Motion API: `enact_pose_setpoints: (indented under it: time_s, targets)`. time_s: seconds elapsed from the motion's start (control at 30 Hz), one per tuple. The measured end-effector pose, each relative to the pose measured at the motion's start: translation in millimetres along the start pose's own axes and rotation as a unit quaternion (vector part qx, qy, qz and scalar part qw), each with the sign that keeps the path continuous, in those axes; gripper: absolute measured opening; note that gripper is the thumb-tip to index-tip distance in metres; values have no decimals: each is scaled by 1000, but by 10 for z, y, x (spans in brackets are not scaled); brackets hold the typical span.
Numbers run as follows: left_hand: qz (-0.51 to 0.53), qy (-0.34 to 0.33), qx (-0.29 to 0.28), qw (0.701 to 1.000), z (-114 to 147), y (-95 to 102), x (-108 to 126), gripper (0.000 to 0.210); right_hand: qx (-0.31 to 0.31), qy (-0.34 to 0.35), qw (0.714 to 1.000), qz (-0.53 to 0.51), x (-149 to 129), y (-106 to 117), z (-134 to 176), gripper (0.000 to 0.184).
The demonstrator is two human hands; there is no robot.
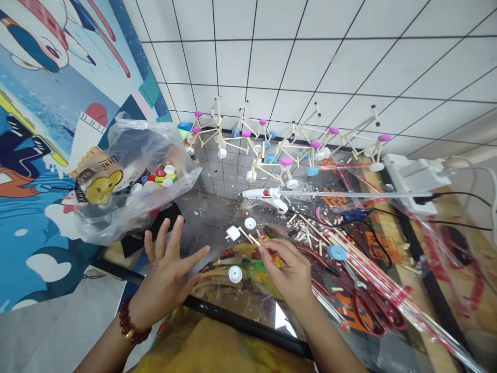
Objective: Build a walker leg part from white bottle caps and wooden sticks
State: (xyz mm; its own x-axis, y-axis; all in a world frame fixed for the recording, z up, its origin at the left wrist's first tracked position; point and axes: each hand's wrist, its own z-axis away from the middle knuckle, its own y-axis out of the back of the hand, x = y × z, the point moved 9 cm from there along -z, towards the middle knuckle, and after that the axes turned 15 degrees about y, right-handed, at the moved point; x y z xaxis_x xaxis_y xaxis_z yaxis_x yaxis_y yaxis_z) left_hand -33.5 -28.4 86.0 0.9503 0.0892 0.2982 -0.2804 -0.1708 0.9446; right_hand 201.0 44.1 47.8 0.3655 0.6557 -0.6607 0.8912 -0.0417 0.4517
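Observation:
My left hand point(171, 267) hovers palm down over the near left of the glass tabletop, fingers spread and nothing in it. My right hand point(287, 267) pinches the near end of a small wooden-stick piece point(248, 237) between thumb and forefinger. A white block-like part point(233, 233) sits at the far end of those sticks; whether it is joined to them I cannot tell. Close by lie a white disc point(250, 223) and a second white disc point(235, 274), each with a small centre mark. Beyond them rests a white glue gun point(267, 196) with a long clear glue stick.
Several stick models with coloured discs point(287, 161) stand along the tiled wall. A plastic bag of caps point(163, 176) is at left. Right of my right hand are red-handled scissors point(368, 311), a blue disc point(337, 252), bundled sticks point(380, 274), scraps, cables and a power strip point(411, 181).

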Motion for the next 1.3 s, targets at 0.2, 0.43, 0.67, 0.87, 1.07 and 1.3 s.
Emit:
enact_pose_setpoints:
  time_s: [0.2, 0.43, 0.67, 0.87, 1.07, 1.3]
  targets:
    - [33, -10, 96, 995, 51, 258, 6, 15, -7, 15, 1000, 22, -17, -21, 9, 10]
    - [57, 23, 67, 996, 23, 235, -96, 61, -24, 22, 999, 38, -26, -61, 1, 9]
    - [80, 38, 159, 983, 47, 398, -125, 10, -21, 16, 999, 42, -14, -42, -1, 9]
    - [84, 47, 72, 993, -32, 185, -175, 67, -19, 22, 998, 48, -15, -36, 9, 9]
    - [633, 244, -2, 735, -78, -114, -529, 31, -22, 48, 998, 46, -47, -41, 28, 11]
    - [857, 327, -175, 357, -148, -467, -242, 29, -21, 54, 998, 39, -55, -43, 30, 12]
